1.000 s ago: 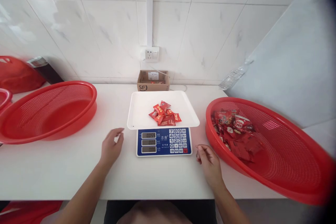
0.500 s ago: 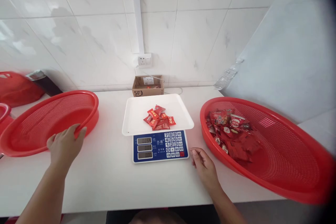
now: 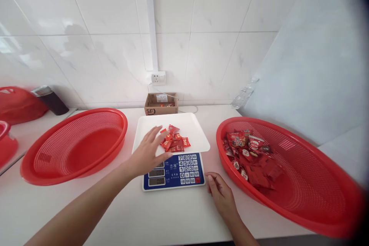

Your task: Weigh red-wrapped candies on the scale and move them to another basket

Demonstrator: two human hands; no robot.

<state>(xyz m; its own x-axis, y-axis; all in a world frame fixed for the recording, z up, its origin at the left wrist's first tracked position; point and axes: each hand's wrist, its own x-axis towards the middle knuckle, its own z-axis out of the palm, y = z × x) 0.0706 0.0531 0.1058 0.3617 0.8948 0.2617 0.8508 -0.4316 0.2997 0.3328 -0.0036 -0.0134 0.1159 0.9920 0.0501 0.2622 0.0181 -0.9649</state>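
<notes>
Several small red-wrapped snack packets (image 3: 176, 143) lie heaped on the white tray (image 3: 196, 130) of a digital scale (image 3: 173, 178). Over the tray's left part reaches my left hand (image 3: 148, 153), open, fingers spread, its tips at the left side of the heap; whether they touch it I cannot tell. This hand also covers part of the scale's top display. My right hand (image 3: 221, 194) rests on the table by the scale's lower right corner, its fingers curled in and closed, with nothing seen in them.
At right, a large red basket (image 3: 311, 223) holds several red packets (image 3: 256, 161). Another red basket (image 3: 75, 178) stands at left. Behind the scale is a small cardboard box (image 3: 161, 110). A dark bottle (image 3: 54, 102) and red bag (image 3: 21, 105) are far left.
My left hand went left to grip the rim of the left basket, which then shifted right toward the scale. It has let go and come over the tray. My right hand stayed beside the scale.
</notes>
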